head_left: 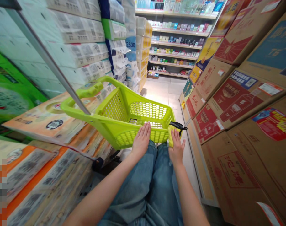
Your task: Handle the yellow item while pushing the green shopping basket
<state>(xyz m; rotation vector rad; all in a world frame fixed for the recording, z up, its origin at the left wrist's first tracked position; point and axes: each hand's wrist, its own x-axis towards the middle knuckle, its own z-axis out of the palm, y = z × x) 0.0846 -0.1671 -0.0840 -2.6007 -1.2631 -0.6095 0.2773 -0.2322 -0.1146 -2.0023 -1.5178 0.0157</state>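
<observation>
A lime-green plastic shopping basket (124, 114) with perforated sides and a long metal handle stands tilted in front of my knees. My left hand (142, 136) lies flat against its near rim, fingers stretched out and holding nothing. At the basket's right end, my right hand (176, 147) is on a small yellow pouch (170, 130) with a black top and a black loop. The fingers lie over the pouch's near face and the thumb points to the right; the palm side is hidden. The basket's floor shows through, with nothing visible lying in it.
Printed cardboard cartons (237, 97) are stacked along the right. On the left stand wrapped paper packs (86, 40) and orange-and-white boxes (51, 119). A pale tiled aisle floor (159, 89) leads to shelves (178, 44) of small goods.
</observation>
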